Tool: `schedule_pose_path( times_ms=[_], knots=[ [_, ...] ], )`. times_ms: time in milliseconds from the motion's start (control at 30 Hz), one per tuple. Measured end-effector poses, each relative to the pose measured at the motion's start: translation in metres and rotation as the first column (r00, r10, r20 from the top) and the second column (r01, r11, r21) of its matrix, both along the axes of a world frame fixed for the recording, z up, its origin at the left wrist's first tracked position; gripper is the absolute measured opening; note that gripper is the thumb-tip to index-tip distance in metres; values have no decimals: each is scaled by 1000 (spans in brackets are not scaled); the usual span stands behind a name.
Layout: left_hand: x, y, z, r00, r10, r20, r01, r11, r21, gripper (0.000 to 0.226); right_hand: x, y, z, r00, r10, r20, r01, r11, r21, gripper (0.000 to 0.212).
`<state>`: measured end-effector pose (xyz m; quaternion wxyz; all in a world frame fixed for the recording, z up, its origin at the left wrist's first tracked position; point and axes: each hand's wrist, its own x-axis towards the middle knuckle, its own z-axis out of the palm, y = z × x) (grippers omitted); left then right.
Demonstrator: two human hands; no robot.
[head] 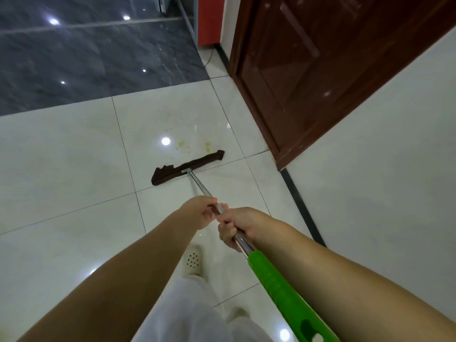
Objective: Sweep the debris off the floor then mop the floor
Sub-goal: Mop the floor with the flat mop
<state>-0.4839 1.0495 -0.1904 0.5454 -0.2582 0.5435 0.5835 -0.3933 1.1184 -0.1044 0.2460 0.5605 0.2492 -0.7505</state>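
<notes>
Mopping stage, seen from my head camera. I hold the mop by its metal pole (199, 185) with both hands. My left hand (198, 213) sits farther down the pole, fingers (209, 214) curled closed around the bare metal. My right hand (238, 228) grips just behind it, nearly touching, fingers wrapped shut on the pole just ahead of the green sleeve (278, 290), which runs back under my right forearm.

The mop head (187, 166), a flat bar covered in dark brown cloth, lies flat on the white tiled floor (74, 169), roughly across a grout line. Just beyond its far edge are yellowish smears and specks (182, 144), so residue remains in front of the head.

Handling, as I judge it: the pole looks stiff and light, and smooth metal is likely slippery, so a full wrap of both hands suits it better than a pinch. The cloth is soft and will drag on the glossy, possibly wet tile; the head seems to hinge at the pole, so pressure should go down along the pole to keep it flat.

Pose: both arms extended forward and down, forearms converging on the pole, which slopes from my right side toward the floor ahead. A wooden door (320, 70) and white wall (382, 169) stand close on the right; dark grey tile (74, 58) begins farther ahead.
</notes>
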Motion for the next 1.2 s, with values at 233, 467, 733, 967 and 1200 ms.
schedule_pose_path(
  times_ms=[233, 467, 733, 967, 1200],
  knots=[
    [-72, 0, 0, 988, -125, -94, 120, 991, -57, 34, -72, -5, -33, 998, -67, 0, 67, 998, 11, 39],
    [-120, 4, -10, 985, -127, -114, 111, 985, -134, 32, -128, -7, -56, 995, -93, -21, 93, 995, 40, 51],
    [-110, 7, -11, 983, -140, -118, 116, 975, -192, 29, -116, -9, -61, 990, -135, -51, 137, 989, 46, 50],
    [-49, 7, -16, 990, -115, -85, 101, 982, -157, 11, -49, -10, -58, 994, -99, -45, 99, 995, 3, 17],
    [54, 13, 11, 995, -16, -94, 4, 992, -125, 21, 52, 2, -47, 992, -111, -55, 110, 993, -30, 28]
  ],
)
